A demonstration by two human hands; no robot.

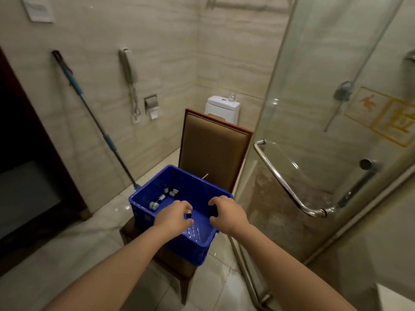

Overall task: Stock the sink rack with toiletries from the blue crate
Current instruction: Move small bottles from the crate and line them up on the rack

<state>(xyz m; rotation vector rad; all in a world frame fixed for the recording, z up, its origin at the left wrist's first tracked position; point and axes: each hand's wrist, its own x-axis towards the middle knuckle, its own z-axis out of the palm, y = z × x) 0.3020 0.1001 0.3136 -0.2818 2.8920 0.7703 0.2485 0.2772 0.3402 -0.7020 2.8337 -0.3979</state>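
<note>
Blue plastic crate point(197, 243) sits on a brown padded chair point(213, 151), approx. centre of view, w/ glass shower door point(314, 108) just to its right. Sink rack: not in view.

Contents: several small toiletry bottles point(167, 194) lie loose at the crate's far-left corner, some on their sides.

Left hand point(174, 217) is inside the crate; its fingers point(185, 206) are pinched together on one small bottle point(189, 213) w/ a pale cap, held over the crate floor. Right hand point(226, 213) is at the crate's right wall; fingers curled round a dark item, but what it is cannot be told.

Judged step: picking stock out of the crate, prior to transfer to the rack.

Risks:
- Pinch on the small bottle looks shallow; a slip drops it back in, or onto the tile floor point(67, 254).
- Floor shows wet patches near the chair legs; footing may go when turning toward the sink.
- Crate overhangs the seat edge nearest the person. Downward pressure on the near rim could tip it off.
- Mop handle point(89, 113) leans on the wall beside the crate; an elbow knock could topple it.
</note>
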